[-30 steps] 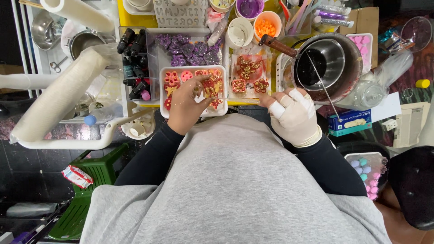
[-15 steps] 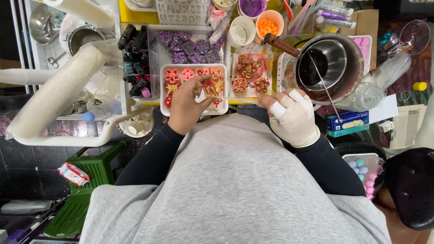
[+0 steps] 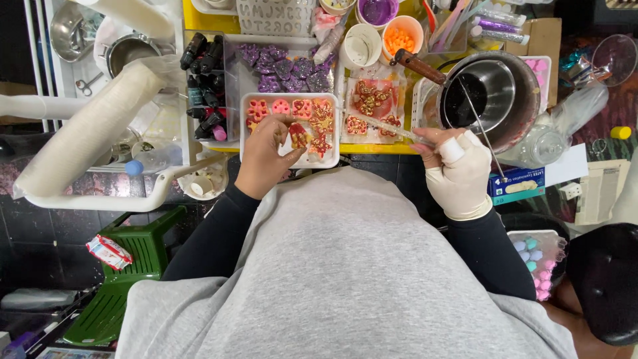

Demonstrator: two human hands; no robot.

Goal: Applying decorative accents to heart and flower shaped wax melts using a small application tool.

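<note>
Head view: my left hand (image 3: 266, 156) is pinching small red-and-gold piece (image 3: 298, 135) between thumb and fingers, holding it just over white tray (image 3: 250, 100) of pink and red shapes. My gloved right hand (image 3: 458, 169) is gripping thin clear dropper (image 3: 384, 125), tip pointing left over second tray (image 3: 399, 83). Metal pot (image 3: 495, 93) is sitting just beyond right hand on yellow table (image 3: 206, 18).

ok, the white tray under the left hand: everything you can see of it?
The white tray is a shallow rectangular dish, plastic by the look, lying flat at the near edge of the yellow table. It holds small pink, red and gold decorated pieces in rough rows. The bare left hand covers its near left part, pinching one red-and-gold piece over it.
</note>
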